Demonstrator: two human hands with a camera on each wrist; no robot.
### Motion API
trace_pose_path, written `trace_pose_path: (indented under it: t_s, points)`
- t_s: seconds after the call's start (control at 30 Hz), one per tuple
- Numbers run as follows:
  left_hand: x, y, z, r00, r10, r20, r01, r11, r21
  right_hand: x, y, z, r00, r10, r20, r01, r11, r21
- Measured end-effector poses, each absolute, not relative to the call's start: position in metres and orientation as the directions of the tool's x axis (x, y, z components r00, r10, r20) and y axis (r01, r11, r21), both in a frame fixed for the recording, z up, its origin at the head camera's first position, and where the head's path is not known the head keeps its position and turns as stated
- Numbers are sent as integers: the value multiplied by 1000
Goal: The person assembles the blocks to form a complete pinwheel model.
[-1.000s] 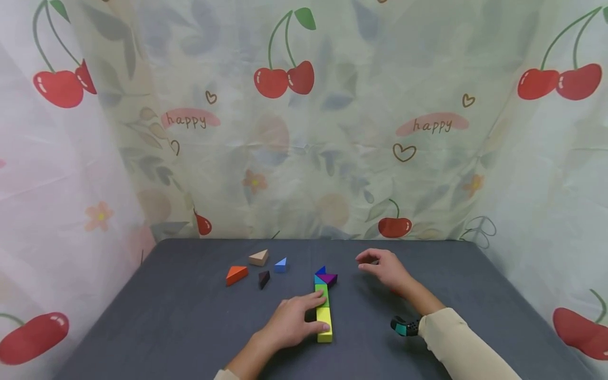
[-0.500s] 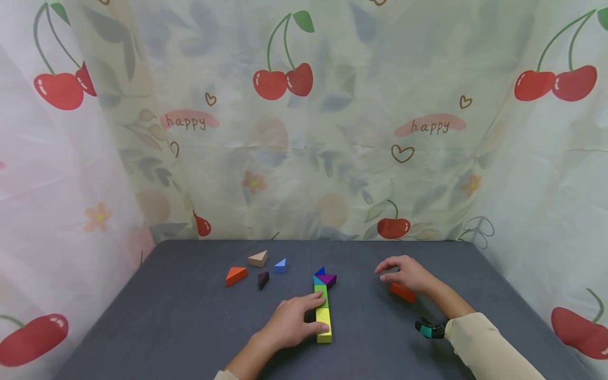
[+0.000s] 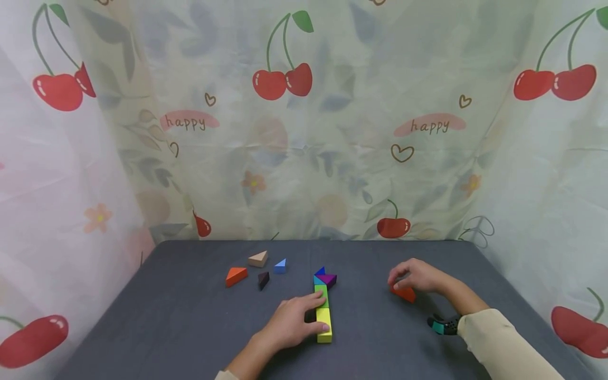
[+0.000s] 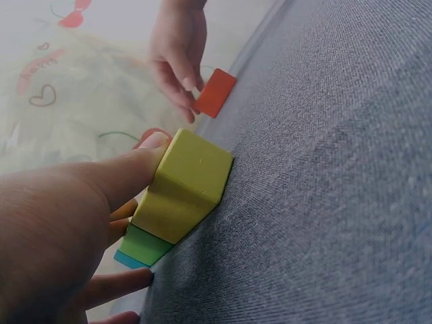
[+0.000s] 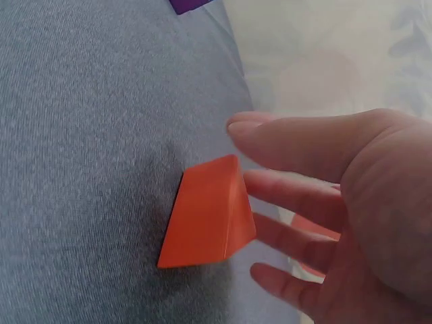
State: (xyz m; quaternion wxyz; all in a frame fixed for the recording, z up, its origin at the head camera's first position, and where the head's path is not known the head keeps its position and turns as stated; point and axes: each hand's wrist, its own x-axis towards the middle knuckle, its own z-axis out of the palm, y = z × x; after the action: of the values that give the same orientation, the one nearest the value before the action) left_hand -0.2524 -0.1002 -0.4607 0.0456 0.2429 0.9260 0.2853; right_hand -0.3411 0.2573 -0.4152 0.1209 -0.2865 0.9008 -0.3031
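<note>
My left hand [image 3: 292, 322] rests on a row of wooden blocks, its thumb on the yellow block [image 3: 324, 317] and a fingertip on the green block [image 3: 321, 288]. At the row's far end lie a light-blue triangular block [image 3: 317, 281], a purple triangular block [image 3: 328, 279] and a dark-blue triangular block [image 3: 321, 271]. Over to the right, my right hand [image 3: 418, 275] hovers just above and behind an orange-red triangular block [image 5: 202, 216]. Its thumb is apart from this block in the right wrist view; whether a finger touches the block's far side I cannot tell.
Left of the row lie an orange-red triangular block [image 3: 236, 276], a beige one [image 3: 258, 259], a dark one [image 3: 263, 281] and a small light-blue one [image 3: 280, 267]. The dark-grey tabletop [image 3: 166, 316] ends at a printed curtain [image 3: 304, 184].
My right hand has moved right and lowered over the orange-red triangular block, which was hidden under the hand and arm at first. The left hand and the row have stayed in place.
</note>
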Motion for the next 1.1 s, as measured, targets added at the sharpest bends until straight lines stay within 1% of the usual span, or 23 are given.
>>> trace_pose_path:
  t_s: [0.1, 0.2, 0.4, 0.6, 0.77, 0.9, 0.97, 1.1]
  points:
    - [-252, -100, -460, -878, 476, 48, 419, 716, 558, -340, 260, -415, -804, -587, -94, -423, 676, -604]
    - [-252, -101, -460, -877, 478, 47, 419, 715, 560, -338, 260, -412, -823, -548, -148, -376, 722, -581]
    - [-252, -102, -460, -879, 475, 45, 416, 717, 559, -334, 257, -405, -855, -487, -178, -346, 792, -503]
    - [-251, -101, -460, -880, 473, 41, 412, 717, 562, -332, 255, -401, -852, -466, -239, -313, 819, -482]
    - [-251, -101, -460, -883, 468, 34, 403, 720, 565, -331, 257, -401, -843, -460, -279, -313, 841, -441]
    - [-251, -101, -460, -882, 469, 38, 407, 720, 563, -329, 258, -401, -847, -450, -283, -306, 848, -433]
    - [-252, -101, -460, -882, 470, 42, 410, 719, 561, -328, 259, -402, -850, -456, -264, -323, 847, -423]
    - [-252, -101, -461, -879, 475, 52, 420, 716, 558, -325, 262, -407, -876, -435, -205, -325, 850, -414]
